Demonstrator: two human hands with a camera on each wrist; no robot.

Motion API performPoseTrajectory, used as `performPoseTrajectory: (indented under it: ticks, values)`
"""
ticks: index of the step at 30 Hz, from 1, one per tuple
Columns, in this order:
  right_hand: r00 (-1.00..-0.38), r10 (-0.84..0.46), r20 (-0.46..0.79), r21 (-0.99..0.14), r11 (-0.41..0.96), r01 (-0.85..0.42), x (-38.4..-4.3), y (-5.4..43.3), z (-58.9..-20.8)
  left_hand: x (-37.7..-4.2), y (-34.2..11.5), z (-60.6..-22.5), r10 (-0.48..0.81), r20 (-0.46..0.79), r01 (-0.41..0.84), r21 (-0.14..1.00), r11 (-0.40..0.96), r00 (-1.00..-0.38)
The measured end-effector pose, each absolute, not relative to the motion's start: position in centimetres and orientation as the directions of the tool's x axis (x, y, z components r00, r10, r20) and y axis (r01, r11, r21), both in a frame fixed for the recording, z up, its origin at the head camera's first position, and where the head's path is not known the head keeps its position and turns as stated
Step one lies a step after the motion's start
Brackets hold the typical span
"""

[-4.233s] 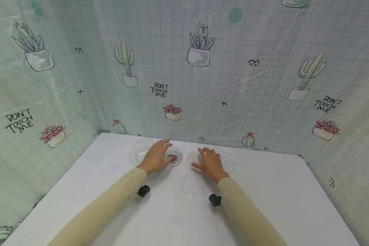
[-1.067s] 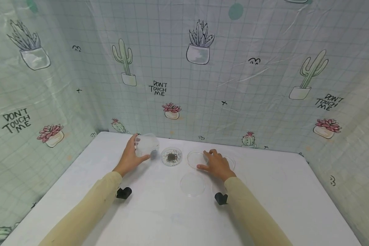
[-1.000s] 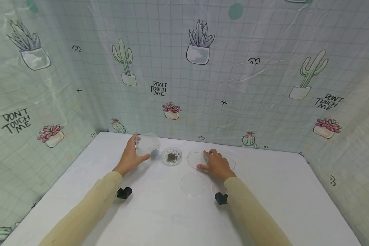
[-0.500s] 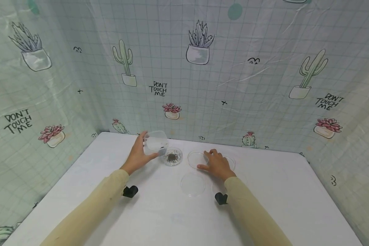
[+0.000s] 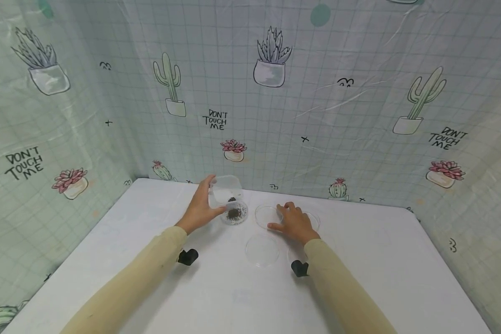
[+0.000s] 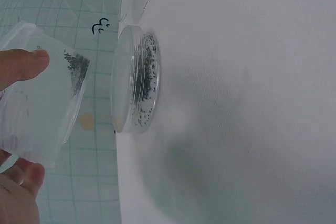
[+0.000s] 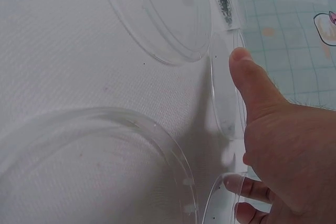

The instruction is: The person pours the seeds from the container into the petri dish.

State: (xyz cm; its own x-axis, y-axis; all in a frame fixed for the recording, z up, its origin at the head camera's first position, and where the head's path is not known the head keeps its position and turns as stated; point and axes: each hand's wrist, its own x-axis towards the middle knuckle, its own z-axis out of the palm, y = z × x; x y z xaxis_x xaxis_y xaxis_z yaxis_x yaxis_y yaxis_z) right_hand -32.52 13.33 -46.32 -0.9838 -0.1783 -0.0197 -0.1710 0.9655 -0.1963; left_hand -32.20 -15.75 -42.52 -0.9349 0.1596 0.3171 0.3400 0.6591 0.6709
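My left hand point(image 5: 200, 208) grips a clear plastic tub point(image 5: 227, 186) between thumb and fingers, tilted above the table. Dark grains point(image 6: 79, 71) have gathered in one corner of the tub in the left wrist view. Just below it stands a clear petri dish point(image 6: 122, 80) with dark grains scattered and heaped inside. My right hand point(image 5: 294, 225) hovers over or rests by two clear petri dishes, a left one point(image 5: 266, 216) and a right one point(image 5: 315, 222). Its thumb is extended and its fingers loosely bent; whether they touch the rims is unclear.
Another clear round dish point(image 5: 262, 251) lies nearer me at the middle of the white table point(image 5: 217, 297). A further clear dish point(image 5: 294, 254) is partly hidden by my right wrist. Behind the table hangs a cactus-print curtain point(image 5: 300, 167).
My left hand moved from over the grain dish to the tub, lifted it, and carried it right, tilting it over the dish. Grains now show at its lower edge. The right hand barely moved.
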Motion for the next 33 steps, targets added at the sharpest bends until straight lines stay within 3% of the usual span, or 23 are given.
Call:
performPoseTrajectory:
  ticks: [33]
  values:
    - [-0.983, -0.181, -0.022, -0.196, 0.965, -0.174, -32.7, 13.4, -46.5, -32.4, -13.0, -41.7, 0.237, 0.346, 0.408, 0.591, 0.696, -0.908]
